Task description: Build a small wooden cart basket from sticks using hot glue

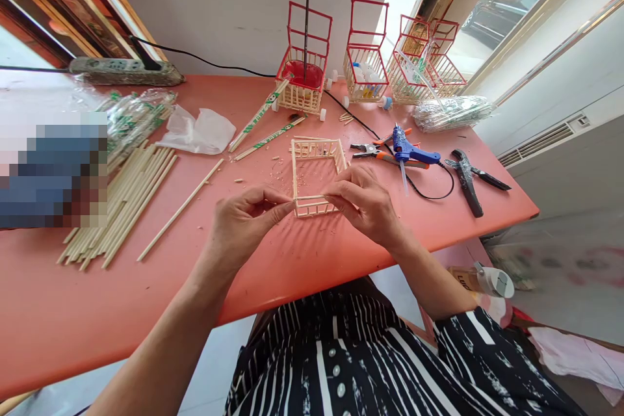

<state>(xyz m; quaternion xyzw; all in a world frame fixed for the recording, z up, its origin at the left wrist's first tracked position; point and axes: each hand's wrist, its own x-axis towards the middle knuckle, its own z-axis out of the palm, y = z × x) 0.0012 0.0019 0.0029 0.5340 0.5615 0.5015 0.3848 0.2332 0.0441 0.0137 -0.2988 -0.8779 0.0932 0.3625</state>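
Note:
A small open frame (294, 169) made of thin pale wooden sticks stands on the table in front of me, with short uprights along its sides. Along its near edge lies a short wooden stick (311, 197), pinched at both ends. My left hand (248, 218) has thumb and forefinger closed at the stick's left end, by the frame's near left corner. At the other end, my right hand (365, 201) pinches the stick and covers the near right corner. Whether the stick touches the frame all along, I cannot tell.
Loose sticks (121, 208) lie left. Behind the frame stand a stick cart holding a red container (302, 75) and other red-trimmed carts (366, 55). Pliers (375, 151), a blue glue gun (412, 151) with a cord and black cutters (468, 179) lie right on the orange table (219, 299).

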